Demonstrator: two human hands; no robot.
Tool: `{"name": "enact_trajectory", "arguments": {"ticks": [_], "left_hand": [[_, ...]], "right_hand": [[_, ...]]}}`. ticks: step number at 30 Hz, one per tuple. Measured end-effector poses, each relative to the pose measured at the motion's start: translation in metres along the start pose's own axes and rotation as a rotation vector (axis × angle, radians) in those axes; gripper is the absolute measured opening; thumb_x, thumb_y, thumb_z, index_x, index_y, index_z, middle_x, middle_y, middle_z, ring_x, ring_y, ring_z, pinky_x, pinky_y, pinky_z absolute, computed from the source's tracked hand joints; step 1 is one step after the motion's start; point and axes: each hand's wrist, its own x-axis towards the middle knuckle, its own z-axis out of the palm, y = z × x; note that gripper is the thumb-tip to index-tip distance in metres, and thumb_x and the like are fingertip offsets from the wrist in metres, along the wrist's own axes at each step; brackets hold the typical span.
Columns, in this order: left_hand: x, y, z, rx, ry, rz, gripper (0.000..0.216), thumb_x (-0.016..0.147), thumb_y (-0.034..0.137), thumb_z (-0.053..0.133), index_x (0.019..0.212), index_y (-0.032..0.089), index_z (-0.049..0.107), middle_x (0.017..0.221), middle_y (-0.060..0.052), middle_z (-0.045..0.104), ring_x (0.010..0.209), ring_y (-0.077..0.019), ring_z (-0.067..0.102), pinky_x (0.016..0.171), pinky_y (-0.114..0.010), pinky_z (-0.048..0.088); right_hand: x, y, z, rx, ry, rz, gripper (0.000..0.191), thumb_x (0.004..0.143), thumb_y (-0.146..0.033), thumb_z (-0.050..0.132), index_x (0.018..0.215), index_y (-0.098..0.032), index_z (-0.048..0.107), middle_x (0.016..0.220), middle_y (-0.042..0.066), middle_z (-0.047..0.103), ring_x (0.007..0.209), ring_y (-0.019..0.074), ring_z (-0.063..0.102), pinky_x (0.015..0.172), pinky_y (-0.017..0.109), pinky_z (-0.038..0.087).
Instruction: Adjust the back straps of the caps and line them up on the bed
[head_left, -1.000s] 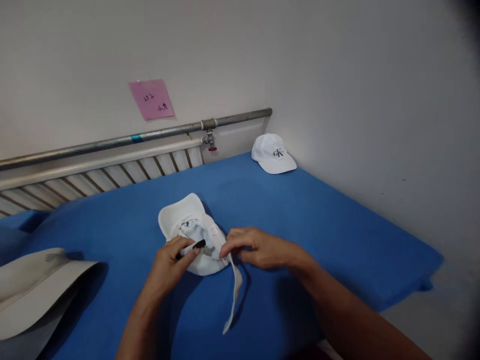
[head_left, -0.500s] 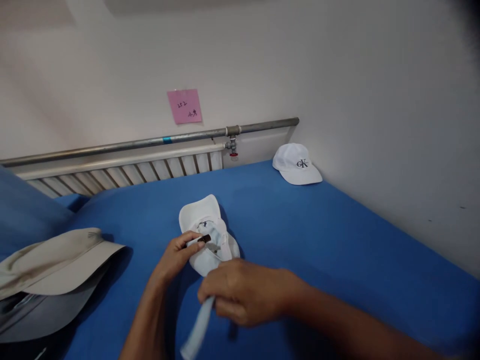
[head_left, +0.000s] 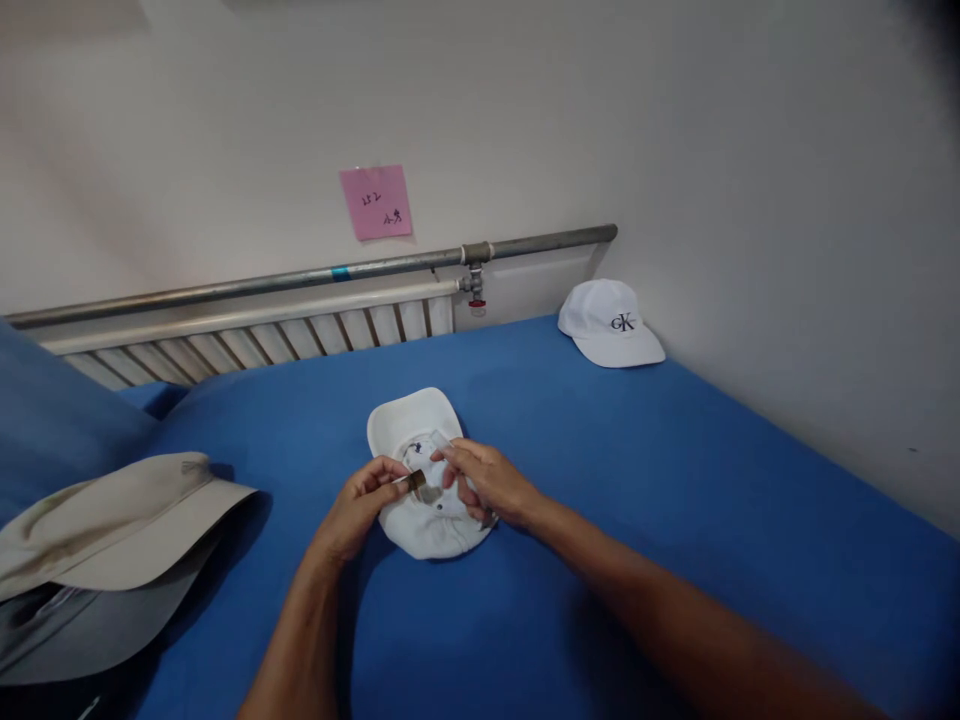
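A white baseball cap [head_left: 435, 540] lies upside down on the blue-covered surface, its brim pointing away from me and its inside showing. My left hand [head_left: 366, 505] is at the cap's left edge, with thumb and fingers pinched on a small brass-coloured buckle [head_left: 415, 481]. To the right, my right hand [head_left: 487, 480] is over the cap's inside and pinches a pale strap [head_left: 441, 441], whose end sticks up past the fingertips. Strap and buckle are a short way apart. Part of the cap's right side is hidden by my right hand.
A second white cap [head_left: 604, 312] with black letters stands at the back right by the wall. Beige [head_left: 135, 515] and grey [head_left: 112, 630] caps are stacked at the left. Behind the blue cover [head_left: 637, 540] run a radiator [head_left: 300, 335] and a metal pipe [head_left: 285, 282].
My right hand has moved up and away from me, from below the cap to over its inside, bringing the strap end near the buckle. My left hand keeps its pinch on the buckle.
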Motion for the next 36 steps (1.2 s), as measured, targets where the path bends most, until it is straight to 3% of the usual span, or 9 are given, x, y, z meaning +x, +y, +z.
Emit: {"name": "enact_trajectory", "arguments": {"ticks": [7,10,12,15,18,22,25,30,36], "left_hand": [[0.004,-0.003,-0.002,0.097,-0.006,-0.024,0.016,0.066,0.024,0.075,0.072,0.017,0.062,0.067,0.001,0.060,0.058,-0.0107,0.052,0.055,-0.020,0.038],[0.004,-0.003,-0.003,0.116,-0.030,-0.046,0.014,0.067,0.024,0.075,0.073,0.016,0.065,0.067,0.001,0.061,0.059,-0.0103,0.052,0.056,-0.020,0.039],[0.004,-0.002,-0.004,0.078,-0.046,-0.059,0.015,0.067,0.026,0.074,0.077,0.016,0.067,0.069,0.000,0.064,0.058,-0.0107,0.054,0.057,-0.021,0.040],[0.003,0.002,-0.006,-0.014,-0.024,-0.068,0.019,0.065,0.027,0.076,0.079,0.016,0.069,0.069,-0.001,0.066,0.056,-0.0113,0.055,0.056,-0.022,0.042],[0.000,0.007,-0.010,-0.099,-0.008,-0.064,0.022,0.060,0.027,0.078,0.076,0.015,0.069,0.065,-0.002,0.067,0.052,-0.0109,0.055,0.052,-0.022,0.041],[-0.002,0.009,-0.015,-0.186,-0.044,-0.037,0.021,0.056,0.027,0.078,0.069,0.014,0.069,0.063,-0.002,0.068,0.050,-0.0113,0.056,0.050,-0.021,0.041],[-0.001,0.008,-0.014,-0.227,-0.081,-0.021,0.019,0.056,0.027,0.076,0.068,0.014,0.069,0.061,-0.002,0.067,0.052,-0.0123,0.058,0.053,-0.022,0.043],[0.002,0.006,-0.008,-0.252,-0.083,-0.056,0.024,0.054,0.028,0.078,0.069,0.013,0.068,0.058,-0.002,0.067,0.046,-0.0109,0.056,0.046,-0.020,0.041],[0.003,0.006,-0.008,-0.233,-0.073,-0.096,0.024,0.054,0.026,0.080,0.071,0.014,0.068,0.057,-0.001,0.067,0.044,-0.0099,0.055,0.044,-0.018,0.039]], "right_hand": [[0.003,0.007,0.004,0.112,-0.049,-0.073,0.027,0.085,-0.041,0.056,0.086,-0.016,0.064,0.059,-0.003,0.056,0.040,0.0057,0.048,0.035,0.017,0.037],[0.003,0.007,0.005,0.159,-0.095,-0.086,0.026,0.084,-0.040,0.056,0.082,-0.015,0.065,0.071,0.001,0.062,0.048,0.0071,0.051,0.037,0.017,0.040],[0.003,0.007,0.006,0.199,-0.092,-0.081,0.026,0.086,-0.040,0.052,0.091,-0.017,0.063,0.079,0.003,0.064,0.048,0.0066,0.051,0.035,0.017,0.038],[0.002,0.008,0.008,0.253,-0.062,-0.059,0.022,0.089,-0.039,0.049,0.098,-0.020,0.057,0.071,-0.002,0.061,0.037,0.0040,0.041,0.031,0.016,0.032],[-0.002,0.006,0.013,0.295,-0.118,-0.032,0.017,0.087,-0.037,0.054,0.091,-0.020,0.054,0.063,-0.005,0.056,0.033,0.0027,0.035,0.030,0.016,0.030],[-0.005,0.006,0.022,0.303,-0.232,-0.050,0.016,0.083,-0.033,0.059,0.080,-0.017,0.057,0.072,-0.002,0.059,0.036,0.0024,0.041,0.034,0.018,0.035],[-0.004,0.009,0.027,0.316,-0.200,-0.072,0.017,0.082,-0.032,0.059,0.075,-0.016,0.058,0.072,-0.002,0.059,0.037,0.0028,0.044,0.036,0.019,0.039],[-0.001,0.015,0.030,0.360,-0.167,-0.059,0.018,0.081,-0.034,0.061,0.087,-0.017,0.059,0.063,-0.005,0.057,0.034,0.0025,0.040,0.034,0.017,0.037],[-0.003,0.015,0.032,0.322,-0.176,-0.084,0.020,0.080,-0.036,0.062,0.087,-0.018,0.060,0.061,-0.005,0.056,0.035,0.0023,0.041,0.035,0.016,0.034]]}}
